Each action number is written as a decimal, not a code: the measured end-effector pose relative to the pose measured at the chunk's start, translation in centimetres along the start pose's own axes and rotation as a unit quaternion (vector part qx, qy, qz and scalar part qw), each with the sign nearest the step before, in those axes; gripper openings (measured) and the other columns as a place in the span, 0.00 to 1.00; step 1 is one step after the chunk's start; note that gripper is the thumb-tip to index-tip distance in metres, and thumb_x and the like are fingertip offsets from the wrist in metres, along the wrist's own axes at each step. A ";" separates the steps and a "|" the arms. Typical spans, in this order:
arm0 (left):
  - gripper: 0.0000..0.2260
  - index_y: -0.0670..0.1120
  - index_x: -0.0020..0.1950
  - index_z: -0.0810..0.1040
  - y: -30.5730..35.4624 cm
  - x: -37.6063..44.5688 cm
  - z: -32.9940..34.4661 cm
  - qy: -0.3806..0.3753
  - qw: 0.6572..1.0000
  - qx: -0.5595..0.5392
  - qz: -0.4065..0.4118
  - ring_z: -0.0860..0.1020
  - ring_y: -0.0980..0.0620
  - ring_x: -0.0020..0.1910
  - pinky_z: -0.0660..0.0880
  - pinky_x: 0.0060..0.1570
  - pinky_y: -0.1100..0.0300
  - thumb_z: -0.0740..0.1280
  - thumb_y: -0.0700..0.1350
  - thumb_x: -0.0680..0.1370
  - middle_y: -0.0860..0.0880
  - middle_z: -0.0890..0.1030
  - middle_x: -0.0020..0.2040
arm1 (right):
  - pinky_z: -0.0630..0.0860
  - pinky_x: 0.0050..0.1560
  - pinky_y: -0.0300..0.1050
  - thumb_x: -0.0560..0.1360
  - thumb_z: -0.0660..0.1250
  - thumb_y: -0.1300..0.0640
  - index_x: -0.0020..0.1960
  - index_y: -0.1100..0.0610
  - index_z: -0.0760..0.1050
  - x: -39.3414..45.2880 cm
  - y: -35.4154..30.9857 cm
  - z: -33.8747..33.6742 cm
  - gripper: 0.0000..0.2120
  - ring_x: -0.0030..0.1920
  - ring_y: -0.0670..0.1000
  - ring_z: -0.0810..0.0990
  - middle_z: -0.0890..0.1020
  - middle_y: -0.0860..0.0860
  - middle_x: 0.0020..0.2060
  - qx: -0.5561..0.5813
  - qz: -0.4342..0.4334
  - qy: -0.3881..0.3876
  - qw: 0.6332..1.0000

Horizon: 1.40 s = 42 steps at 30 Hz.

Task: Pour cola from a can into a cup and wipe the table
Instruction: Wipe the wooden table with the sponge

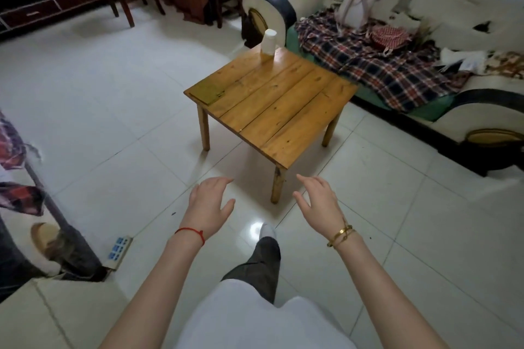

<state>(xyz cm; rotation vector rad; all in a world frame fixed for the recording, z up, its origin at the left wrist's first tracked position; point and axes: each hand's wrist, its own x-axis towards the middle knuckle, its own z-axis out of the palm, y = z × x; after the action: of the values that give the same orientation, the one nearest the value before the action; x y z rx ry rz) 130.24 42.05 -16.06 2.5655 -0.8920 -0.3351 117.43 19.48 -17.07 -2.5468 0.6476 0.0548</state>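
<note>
From the head camera, the left hand (pixel 208 204) and right hand (pixel 317 201) were held out over the tiled floor (pixel 99 110), fingers spread loosely and holding nothing. Both were short of the near corner of a low wooden table (pixel 283 110). A white cup (pixel 268 41) stood upright at the table's far corner, close to the sofa (pixel 425 37). A plaid blanket (pixel 368 62) lay over the sofa seat.

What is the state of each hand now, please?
Left hand: open, fingers spread, holding nothing.
Right hand: open, fingers spread, holding nothing.
</note>
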 end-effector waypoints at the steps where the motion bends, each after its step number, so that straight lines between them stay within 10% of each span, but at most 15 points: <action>1: 0.22 0.49 0.73 0.68 0.3 1.6 0.3 -0.002 1.000 0.001 0.001 0.68 0.50 0.71 0.62 0.72 0.50 0.64 0.49 0.80 0.50 0.73 0.69 | 0.61 0.73 0.54 0.81 0.57 0.48 0.74 0.53 0.63 1.3 0.7 -0.1 0.23 0.75 0.52 0.60 0.71 0.48 0.70 -0.001 0.004 0.000 1.000; 19: 0.21 0.49 0.72 0.70 6.2 33.9 -1.9 0.032 0.999 -0.003 -0.027 0.70 0.49 0.69 0.64 0.70 0.50 0.65 0.49 0.79 0.50 0.75 0.68 | 0.62 0.73 0.55 0.81 0.57 0.47 0.74 0.51 0.63 33.6 8.0 -12.6 0.23 0.74 0.52 0.61 0.72 0.47 0.70 -0.031 -0.046 0.023 0.998; 42: 0.21 0.50 0.72 0.69 10.2 49.6 3.7 0.161 0.901 -0.108 -0.388 0.72 0.46 0.68 0.68 0.69 0.50 0.66 0.48 0.79 0.48 0.74 0.69 | 0.64 0.71 0.51 0.81 0.57 0.51 0.73 0.55 0.66 64.3 11.1 -15.6 0.21 0.72 0.52 0.65 0.73 0.51 0.69 -0.083 -0.302 -0.223 0.923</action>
<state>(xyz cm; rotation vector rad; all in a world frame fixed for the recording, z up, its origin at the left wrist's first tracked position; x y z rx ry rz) 161.49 2.17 -19.35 2.5382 0.3060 -0.1939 168.03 -24.57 -18.92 -2.6429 -0.3359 0.4742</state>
